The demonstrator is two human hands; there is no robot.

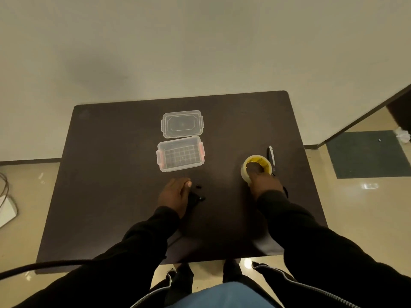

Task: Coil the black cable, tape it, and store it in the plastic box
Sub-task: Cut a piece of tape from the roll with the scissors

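Both arms reach forward from the bottom of the view in black sleeves, slightly bent at the elbows and spread apart. The left hand (174,194) lies palm down and low, fingers together and pointing forward, the thumb stretched along its right edge; the fingers are flattened rather than curled, pressing downward. The right hand (263,180) extends further forward and to the right, wrist straight, back of the hand facing up, its fingers bent down at the knuckles and partly out of sight.
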